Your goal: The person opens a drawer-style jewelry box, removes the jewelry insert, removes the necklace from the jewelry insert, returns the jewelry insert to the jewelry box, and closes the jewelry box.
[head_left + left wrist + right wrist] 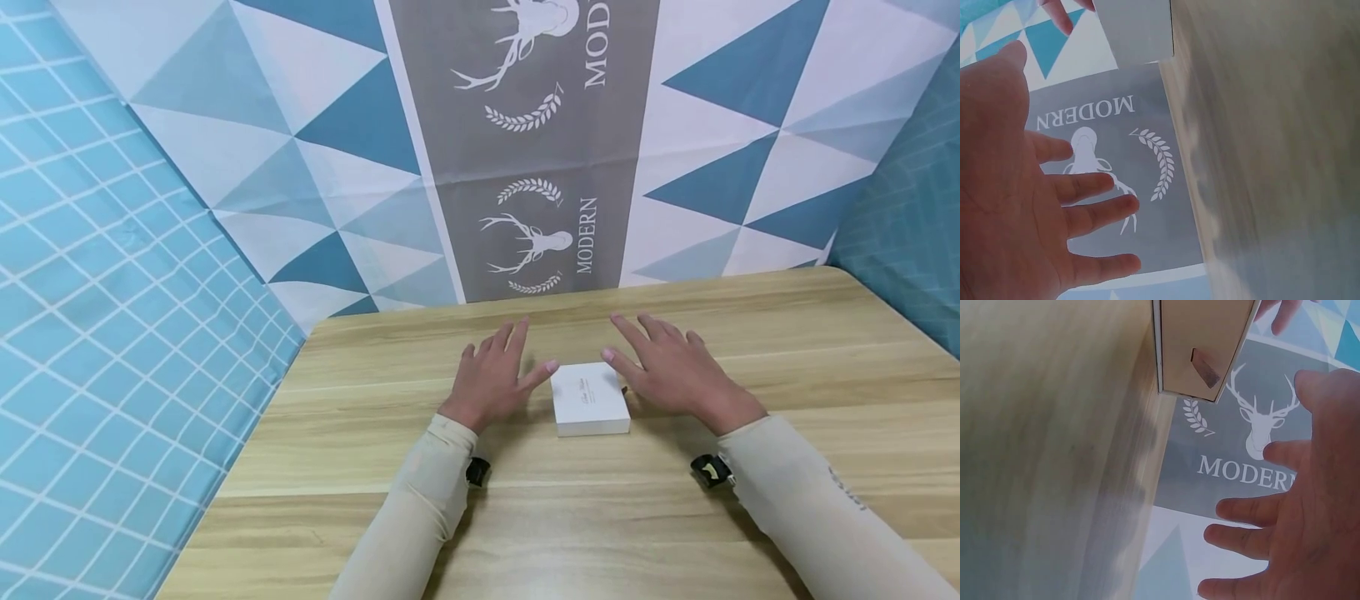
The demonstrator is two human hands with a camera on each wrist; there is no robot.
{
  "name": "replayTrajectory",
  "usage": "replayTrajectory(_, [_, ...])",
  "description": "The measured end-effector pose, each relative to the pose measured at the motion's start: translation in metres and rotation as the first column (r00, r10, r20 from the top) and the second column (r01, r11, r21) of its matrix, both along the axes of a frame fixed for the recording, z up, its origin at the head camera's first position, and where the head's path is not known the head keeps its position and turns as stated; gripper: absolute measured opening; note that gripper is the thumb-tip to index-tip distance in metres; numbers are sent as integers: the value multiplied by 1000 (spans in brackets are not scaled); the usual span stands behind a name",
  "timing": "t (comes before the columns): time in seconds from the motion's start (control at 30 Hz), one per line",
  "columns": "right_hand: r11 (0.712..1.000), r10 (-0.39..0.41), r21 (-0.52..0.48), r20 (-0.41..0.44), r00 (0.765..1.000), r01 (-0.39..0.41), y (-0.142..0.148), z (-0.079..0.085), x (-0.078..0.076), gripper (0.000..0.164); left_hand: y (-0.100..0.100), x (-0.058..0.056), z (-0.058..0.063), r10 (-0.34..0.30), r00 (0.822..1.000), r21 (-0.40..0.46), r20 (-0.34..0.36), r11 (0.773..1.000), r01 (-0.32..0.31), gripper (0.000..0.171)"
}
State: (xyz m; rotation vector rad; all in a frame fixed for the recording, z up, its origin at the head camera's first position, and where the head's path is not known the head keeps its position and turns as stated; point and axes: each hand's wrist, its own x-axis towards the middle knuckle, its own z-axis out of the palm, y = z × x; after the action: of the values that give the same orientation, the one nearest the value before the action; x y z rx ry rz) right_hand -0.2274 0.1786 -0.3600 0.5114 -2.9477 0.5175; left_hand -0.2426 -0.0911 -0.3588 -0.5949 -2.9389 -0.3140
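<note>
A flat white box (590, 402) with small print on its lid lies on the wooden table between the two hands. To its left, my left hand (495, 375) hovers with fingers spread and the thumb stretched toward the box's far left corner. On the other side, my right hand (671, 367) is held the same way, its thumb pointing at the far right corner. Neither hand holds anything. In the right wrist view, the box's side (1200, 344) is tan, and a short dark ribbon tab (1205, 369) sticks out of it. The left wrist view shows the plain opposite side (1138, 31).
The wooden table (337, 467) runs back to a wall cloth (532, 158) with triangles, deer heads and lettering. A blue gridded cloth (97, 275) hangs at the left, and a teal cloth (907, 192) stands at the right. Small dark devices (709, 472) sit on both wrists.
</note>
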Motion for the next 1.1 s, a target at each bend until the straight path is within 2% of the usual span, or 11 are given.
replayTrajectory(0.3, [1000, 23, -16, -44, 999, -24, 0, -1, 0, 74, 1, 0, -2, -3, 1000, -4, 7, 1000, 3, 83])
replayTrajectory(0.5, [999, 29, -30, -13, 999, -30, 0, 0, 0, 76, 2, 0, -2, -13, 1000, 10, 21, 1000, 12, 78])
replayTrajectory(0.87, [999, 21, -31, 13, 1000, -20, 0, 3, -2, 79, 4, 0, 0, -34, 999, 12, 1, 999, 34, 74])
replayTrajectory(1.1, [999, 9, -38, 33, 999, -8, -1, 1, 2, 80, 3, 1, -3, -37, 999, 54, 14, 998, 36, 71])
